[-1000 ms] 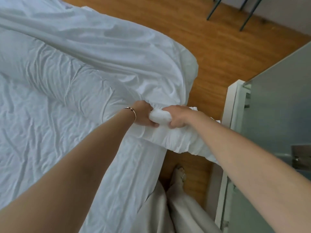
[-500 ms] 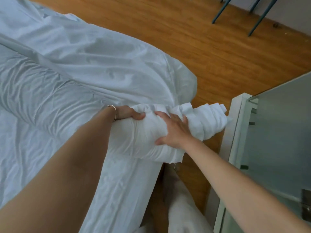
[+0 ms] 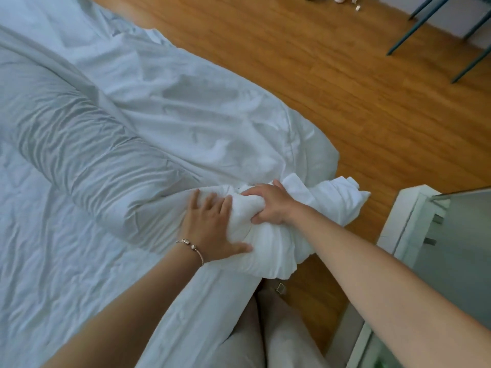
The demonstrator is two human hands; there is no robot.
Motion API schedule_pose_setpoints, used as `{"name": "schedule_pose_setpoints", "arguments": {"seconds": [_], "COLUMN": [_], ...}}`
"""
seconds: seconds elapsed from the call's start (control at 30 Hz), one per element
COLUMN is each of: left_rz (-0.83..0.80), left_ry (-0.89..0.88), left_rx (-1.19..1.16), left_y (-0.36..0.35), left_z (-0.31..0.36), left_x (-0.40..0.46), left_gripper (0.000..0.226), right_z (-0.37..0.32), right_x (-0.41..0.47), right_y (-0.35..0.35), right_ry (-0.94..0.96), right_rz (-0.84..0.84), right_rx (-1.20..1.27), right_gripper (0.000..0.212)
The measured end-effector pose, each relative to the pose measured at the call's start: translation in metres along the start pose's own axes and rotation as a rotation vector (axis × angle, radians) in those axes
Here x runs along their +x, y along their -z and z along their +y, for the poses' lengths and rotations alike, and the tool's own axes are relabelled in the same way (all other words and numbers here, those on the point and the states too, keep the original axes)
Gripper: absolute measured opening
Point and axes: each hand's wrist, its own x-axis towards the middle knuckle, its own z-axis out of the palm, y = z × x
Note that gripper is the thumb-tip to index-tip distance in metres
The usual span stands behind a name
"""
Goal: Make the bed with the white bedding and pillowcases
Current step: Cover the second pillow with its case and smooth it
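Note:
A long white roll of bedding (image 3: 87,160) lies across the bed, running from the upper left to the bed's near right edge. Its bunched end (image 3: 276,245) hangs past the mattress edge over the floor. My left hand (image 3: 210,229), with a bracelet at the wrist, lies on the roll with fingers spread and straight, thumb against the bunched end. My right hand (image 3: 271,205) grips a fistful of that bunched cloth from above. A loose white duvet (image 3: 202,107) is spread beyond the roll. The wrinkled white sheet (image 3: 47,256) covers the mattress at the left.
Wooden floor (image 3: 345,83) lies to the right of the bed. A white-framed glass door or cabinet (image 3: 414,224) stands close at the right. Dark chair legs (image 3: 414,25) are at the top right. My legs in light trousers (image 3: 268,335) stand beside the bed.
Both hands first gripped the bunched end close together. My left hand has since let go and now lies flat on the roll; my right hand closed into a fist on the cloth.

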Motion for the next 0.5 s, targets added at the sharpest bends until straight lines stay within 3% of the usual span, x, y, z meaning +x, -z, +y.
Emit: {"name": "schedule_pose_setpoints", "arguments": {"seconds": [0.1,0.17,0.27,0.37,0.43,0.5], "left_rz": [0.082,0.128,0.094,0.075,0.104,0.127], "left_ry": [-0.034,-0.063,-0.071,-0.082,-0.091,-0.112], "left_rx": [-0.031,-0.037,-0.043,-0.056,-0.066,-0.059], "left_y": [0.000,-0.001,0.002,0.002,-0.002,-0.003], "left_z": [-0.003,-0.004,-0.002,-0.002,-0.003,-0.003], "left_x": [0.018,0.025,0.040,0.048,0.046,0.045], "left_gripper": [0.097,0.079,0.066,0.061,0.060,0.061], "right_z": [0.005,0.006,-0.004,-0.008,0.011,0.023], "right_x": [-0.025,-0.047,-0.071,-0.069,-0.059,-0.056], "right_y": [-0.014,-0.028,-0.051,-0.053,-0.049,-0.038], "right_ry": [-0.119,-0.350,-0.749,-1.053,-1.163,-1.143], "right_rz": [0.209,0.375,0.600,0.767,0.927,0.923], "right_rx": [-0.081,-0.087,0.343,0.911,1.211,1.476], "right_gripper": [0.090,0.111,0.134,0.136,0.139,0.143]}}
